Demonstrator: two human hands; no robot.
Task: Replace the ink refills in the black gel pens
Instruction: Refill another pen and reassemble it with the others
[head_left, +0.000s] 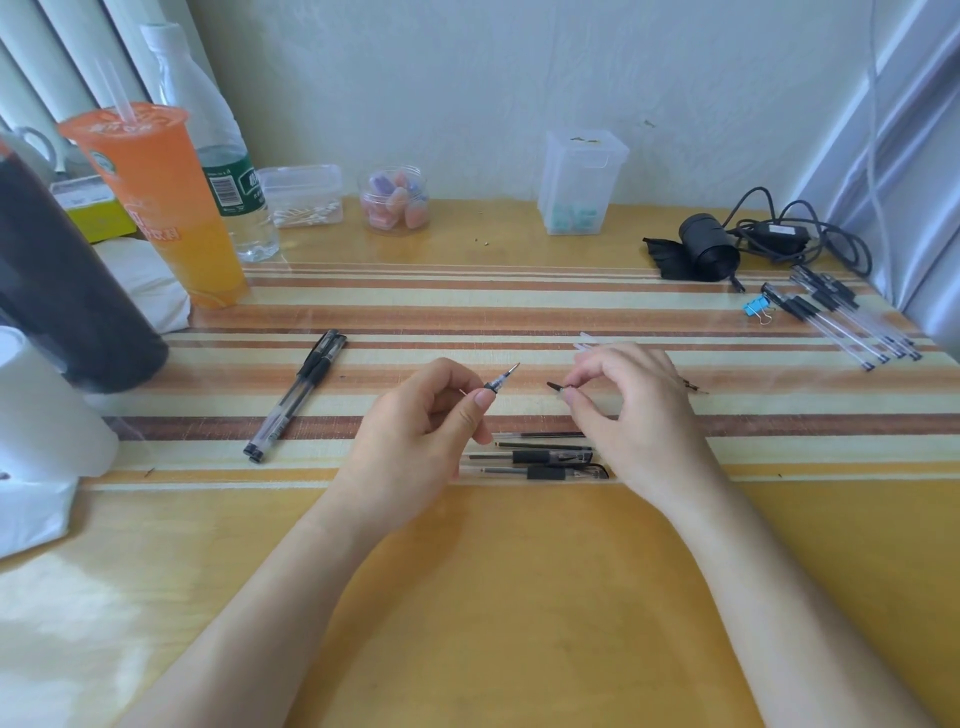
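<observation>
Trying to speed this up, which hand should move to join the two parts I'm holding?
Right, probably. The right hand pinches only the small black piece, which sits just beside the metal-tipped pen part that the left hand grips, tip angled toward it.

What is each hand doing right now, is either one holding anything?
Left hand: pinches a pen part, its metal tip pointing away from the person.
Right hand: pinches a small black piece.

Bright, soft daylight; glare lay on near-left table; shadows faint; edges bowed by wide lens; slightly soft.
</observation>
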